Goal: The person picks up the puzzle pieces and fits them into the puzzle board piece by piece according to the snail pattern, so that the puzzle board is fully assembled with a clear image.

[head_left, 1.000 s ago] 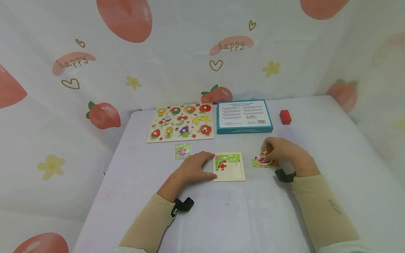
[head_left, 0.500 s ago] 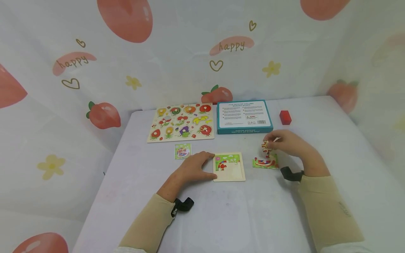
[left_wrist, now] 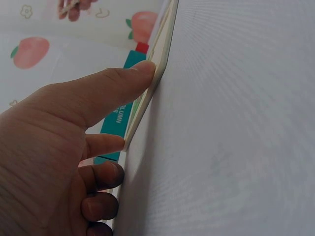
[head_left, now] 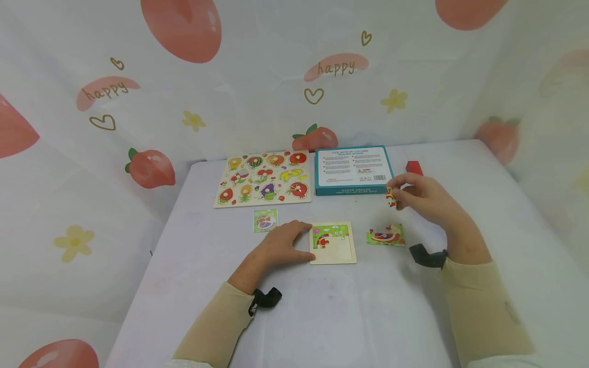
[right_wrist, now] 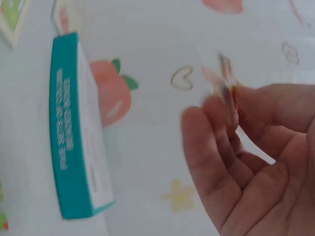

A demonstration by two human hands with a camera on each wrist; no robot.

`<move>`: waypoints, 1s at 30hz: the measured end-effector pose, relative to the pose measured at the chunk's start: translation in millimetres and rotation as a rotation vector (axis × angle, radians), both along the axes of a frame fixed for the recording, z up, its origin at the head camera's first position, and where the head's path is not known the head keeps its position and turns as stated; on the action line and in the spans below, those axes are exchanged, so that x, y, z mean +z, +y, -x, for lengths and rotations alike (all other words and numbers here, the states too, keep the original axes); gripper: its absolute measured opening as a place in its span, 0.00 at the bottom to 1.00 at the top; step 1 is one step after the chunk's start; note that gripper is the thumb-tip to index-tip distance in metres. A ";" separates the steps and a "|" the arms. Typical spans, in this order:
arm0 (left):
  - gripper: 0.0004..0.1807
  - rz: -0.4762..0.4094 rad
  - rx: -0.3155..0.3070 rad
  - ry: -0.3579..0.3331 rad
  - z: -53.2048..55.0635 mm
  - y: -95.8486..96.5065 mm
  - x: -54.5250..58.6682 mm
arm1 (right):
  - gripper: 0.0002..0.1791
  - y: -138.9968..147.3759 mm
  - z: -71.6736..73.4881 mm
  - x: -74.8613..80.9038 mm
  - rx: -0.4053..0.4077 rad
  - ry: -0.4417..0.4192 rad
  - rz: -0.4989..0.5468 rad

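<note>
My left hand [head_left: 282, 244] holds a square wooden puzzle tray [head_left: 335, 256] by its left side, thumb at the near corner and index finger at the far one. Inside the tray, a green strip with a flower and a red curved part [head_left: 324, 240] fill the top and left; bare wood shows elsewhere. My right hand [head_left: 421, 197] pinches a small puzzle piece [head_left: 391, 197], red and yellow, between thumb and fingers above the table. In the right wrist view the piece [right_wrist: 229, 91] appears edge-on and blurred. Below that hand lie other puzzle pieces [head_left: 385, 237], green with red and blue.
At the back stand a wooden fruit peg board [head_left: 221, 179] and a teal-edged box [head_left: 356, 190]. A red block [head_left: 414, 167] sits behind the right hand. A small picture card [head_left: 265, 221] lies left of the tray. A printed cloth hangs behind the table.
My right hand has lifted the puzzle piece from the pile on the right and carried it up and back, turning it. My left hand and the tray have not moved.
</note>
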State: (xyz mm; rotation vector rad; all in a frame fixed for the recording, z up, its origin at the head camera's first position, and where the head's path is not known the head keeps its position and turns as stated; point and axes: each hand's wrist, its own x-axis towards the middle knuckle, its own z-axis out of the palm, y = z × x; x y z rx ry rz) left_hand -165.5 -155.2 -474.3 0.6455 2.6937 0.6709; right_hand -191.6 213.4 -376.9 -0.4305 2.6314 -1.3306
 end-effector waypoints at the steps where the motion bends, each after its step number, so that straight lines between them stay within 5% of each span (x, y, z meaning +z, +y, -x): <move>1: 0.45 0.001 0.000 -0.001 0.1 0.1 -0.1 | 0.16 -1.7 -1.8 1.6 -0.003 0.024 0.010; 17: 0.44 0.000 0.008 -0.005 -0.1 -0.2 -1.2 | 0.21 -35.8 -17.2 16.2 -0.037 0.007 0.132; 30: 0.45 0.017 0.003 -0.008 0.4 -0.6 0.5 | 0.17 -60.5 -13.7 2.0 -0.042 -0.101 0.239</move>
